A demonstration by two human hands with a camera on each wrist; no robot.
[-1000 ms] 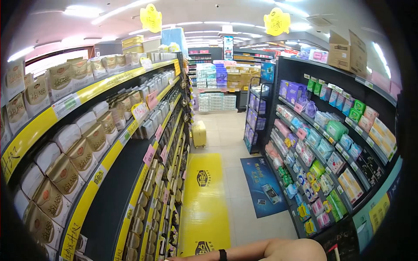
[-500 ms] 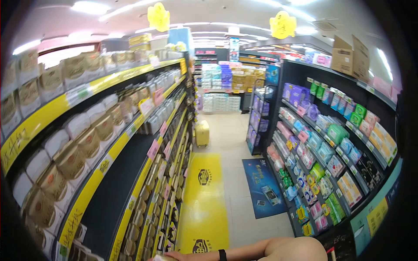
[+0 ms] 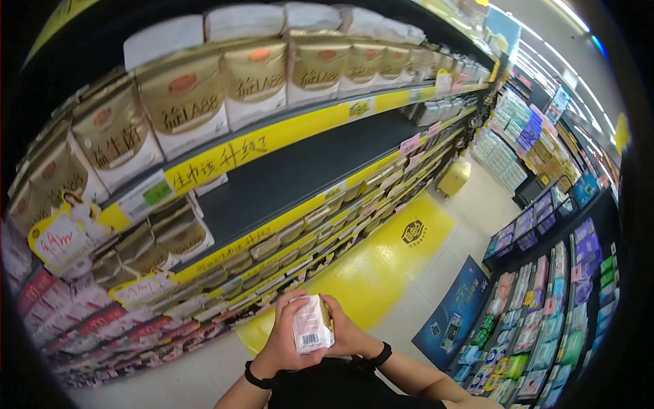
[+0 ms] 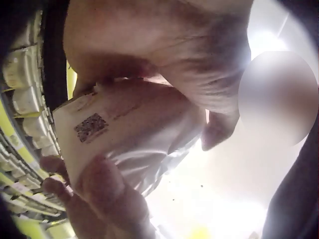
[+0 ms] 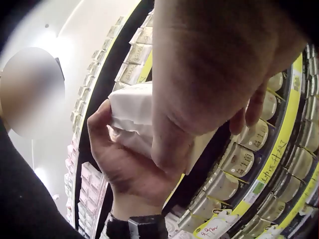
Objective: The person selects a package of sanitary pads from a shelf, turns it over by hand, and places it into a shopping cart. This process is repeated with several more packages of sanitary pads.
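A white and gold package (image 3: 313, 326) with a barcode is held between both hands in front of the body. The left hand (image 3: 283, 337) grips its left side, fingers curled over the edge. On its other side the right hand (image 3: 346, 330) holds it with bent fingers. A printed square code shows on the package's pale face (image 4: 129, 119) in the left wrist view, where the left hand (image 4: 159, 45) covers its upper edge. White, creased wrapping on the package (image 5: 130, 107) shows in the right wrist view, partly hidden by the right hand (image 5: 199, 74).
Shelves of gold and white packages (image 3: 184, 95) stand ahead and left, with a bare dark shelf surface (image 3: 272, 187) below. A yellow mat (image 3: 368, 273) runs along the aisle floor. A yellow suitcase (image 3: 454, 177) stands farther off. More stocked shelves (image 3: 538, 300) line the right.
The head view has turned left and down toward the near shelf. Both hands are now in view with the package; earlier one arm reached along the bottom edge, with a pale item at the hand.
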